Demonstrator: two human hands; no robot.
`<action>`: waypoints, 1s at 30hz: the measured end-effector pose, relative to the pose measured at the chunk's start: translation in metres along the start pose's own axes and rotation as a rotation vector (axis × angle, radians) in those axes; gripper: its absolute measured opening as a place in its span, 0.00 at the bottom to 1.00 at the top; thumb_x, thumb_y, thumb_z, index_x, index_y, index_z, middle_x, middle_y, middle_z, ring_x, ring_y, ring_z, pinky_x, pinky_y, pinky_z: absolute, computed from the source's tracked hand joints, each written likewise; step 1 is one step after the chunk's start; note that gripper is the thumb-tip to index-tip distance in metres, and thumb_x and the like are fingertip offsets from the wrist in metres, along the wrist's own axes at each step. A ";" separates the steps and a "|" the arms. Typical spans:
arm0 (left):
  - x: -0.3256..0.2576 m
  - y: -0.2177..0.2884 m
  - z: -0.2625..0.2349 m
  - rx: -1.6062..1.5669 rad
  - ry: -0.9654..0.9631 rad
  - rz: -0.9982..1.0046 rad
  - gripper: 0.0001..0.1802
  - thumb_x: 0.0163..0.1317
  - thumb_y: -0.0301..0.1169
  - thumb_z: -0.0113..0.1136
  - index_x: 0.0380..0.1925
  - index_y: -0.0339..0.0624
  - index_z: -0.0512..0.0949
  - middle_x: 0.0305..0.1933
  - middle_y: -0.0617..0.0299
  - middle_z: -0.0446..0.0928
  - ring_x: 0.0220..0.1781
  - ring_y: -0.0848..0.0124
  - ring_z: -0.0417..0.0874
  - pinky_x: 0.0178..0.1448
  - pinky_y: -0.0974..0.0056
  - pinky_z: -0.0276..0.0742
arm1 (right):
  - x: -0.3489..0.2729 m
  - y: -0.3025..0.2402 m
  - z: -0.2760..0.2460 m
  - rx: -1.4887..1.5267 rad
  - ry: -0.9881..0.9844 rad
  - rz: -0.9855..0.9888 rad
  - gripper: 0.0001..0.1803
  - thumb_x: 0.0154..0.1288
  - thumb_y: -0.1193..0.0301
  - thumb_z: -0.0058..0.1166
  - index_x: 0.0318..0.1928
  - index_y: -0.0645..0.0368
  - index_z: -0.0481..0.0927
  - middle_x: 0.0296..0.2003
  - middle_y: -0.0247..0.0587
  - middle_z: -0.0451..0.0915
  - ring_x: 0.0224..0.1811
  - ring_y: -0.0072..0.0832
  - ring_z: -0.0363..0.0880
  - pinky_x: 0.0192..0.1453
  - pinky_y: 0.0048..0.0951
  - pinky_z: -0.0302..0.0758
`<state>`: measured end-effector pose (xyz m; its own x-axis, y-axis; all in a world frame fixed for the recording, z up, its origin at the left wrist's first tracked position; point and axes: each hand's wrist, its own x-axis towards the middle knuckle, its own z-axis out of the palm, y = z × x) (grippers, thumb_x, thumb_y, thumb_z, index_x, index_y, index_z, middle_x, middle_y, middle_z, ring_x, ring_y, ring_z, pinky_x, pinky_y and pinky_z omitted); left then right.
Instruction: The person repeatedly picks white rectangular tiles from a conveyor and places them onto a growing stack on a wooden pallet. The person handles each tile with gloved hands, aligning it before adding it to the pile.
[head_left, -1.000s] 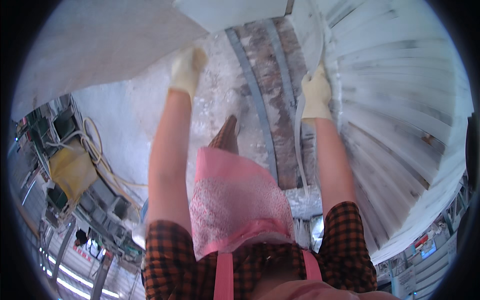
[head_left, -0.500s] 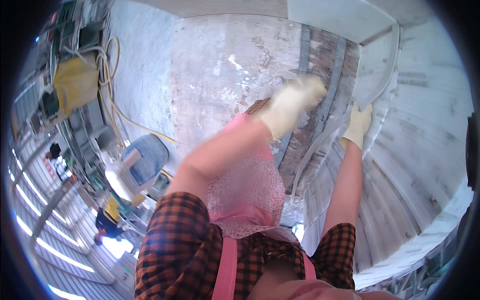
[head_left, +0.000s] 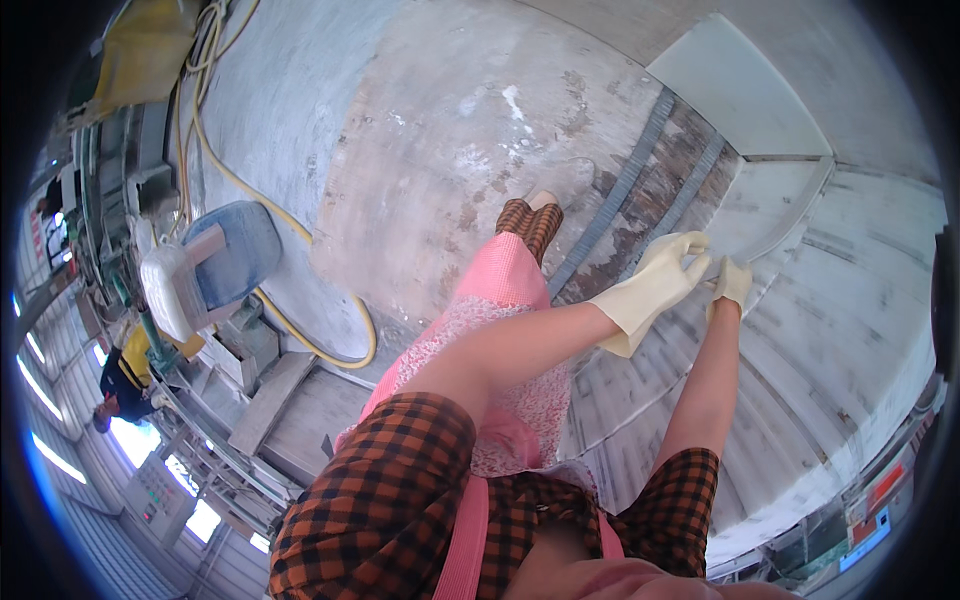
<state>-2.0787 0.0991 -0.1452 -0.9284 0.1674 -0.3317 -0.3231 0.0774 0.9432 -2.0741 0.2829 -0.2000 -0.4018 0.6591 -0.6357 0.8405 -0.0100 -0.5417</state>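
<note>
Both of my hands wear cream rubber gloves. A long pale, bendy strip (head_left: pixel 797 213) curves along the edge of a whitish slatted surface (head_left: pixel 800 330). My right hand (head_left: pixel 733 283) is closed on the strip's near part, its fingertips bent down over it. Just left of it, my left hand (head_left: pixel 662 284) is held with thumb and fingers apart, a gap showing between them. I see nothing in the left hand's grasp. The strip's nearer run is partly hidden behind my hands.
Two grey bands (head_left: pixel 620 195) cross the worn floor (head_left: pixel 440 150). A pale panel (head_left: pixel 740 85) stands at the far right. To the left are a blue-seated chair (head_left: pixel 238 255), a yellow hose (head_left: pixel 365 340) and machinery. Another person (head_left: pixel 125 375) is at the far left.
My left hand, blurred and farther up before, has come nearer to my right hand. The strip's loose near length no longer shows left of my right hand. The whole view has shifted.
</note>
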 end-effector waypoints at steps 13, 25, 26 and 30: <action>0.026 0.003 0.013 -0.141 -0.017 -0.175 0.16 0.58 0.32 0.59 0.45 0.35 0.79 0.42 0.51 0.82 0.46 0.60 0.83 0.52 0.60 0.77 | 0.044 0.028 -0.006 -0.073 0.037 -0.056 0.15 0.58 0.70 0.54 0.44 0.67 0.76 0.27 0.44 0.78 0.19 0.33 0.76 0.18 0.34 0.76; 0.033 0.067 0.000 -0.206 -0.221 -0.438 0.21 0.65 0.39 0.58 0.54 0.39 0.76 0.51 0.60 0.78 0.58 0.72 0.72 0.63 0.68 0.64 | 0.049 -0.005 0.010 -0.507 0.422 -0.161 0.27 0.53 0.67 0.57 0.57 0.56 0.73 0.48 0.53 0.80 0.49 0.51 0.80 0.53 0.45 0.75; 0.035 0.068 0.001 -0.198 -0.235 -0.468 0.22 0.66 0.39 0.58 0.54 0.38 0.75 0.52 0.60 0.78 0.59 0.72 0.72 0.63 0.68 0.64 | 0.051 -0.012 0.009 -0.522 0.415 -0.108 0.30 0.53 0.66 0.58 0.59 0.55 0.71 0.50 0.54 0.79 0.50 0.51 0.80 0.53 0.46 0.75; 0.041 0.065 0.002 -0.218 -0.283 -0.495 0.24 0.67 0.37 0.55 0.58 0.33 0.71 0.56 0.58 0.78 0.61 0.71 0.72 0.67 0.66 0.63 | 0.045 -0.031 0.004 -0.346 0.295 -0.172 0.35 0.54 0.64 0.57 0.65 0.52 0.66 0.55 0.53 0.76 0.58 0.48 0.75 0.59 0.44 0.72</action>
<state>-2.1378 0.1126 -0.0974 -0.5837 0.4195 -0.6952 -0.7613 0.0149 0.6482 -2.1191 0.3098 -0.2138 -0.4674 0.8148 -0.3430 0.8627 0.3356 -0.3784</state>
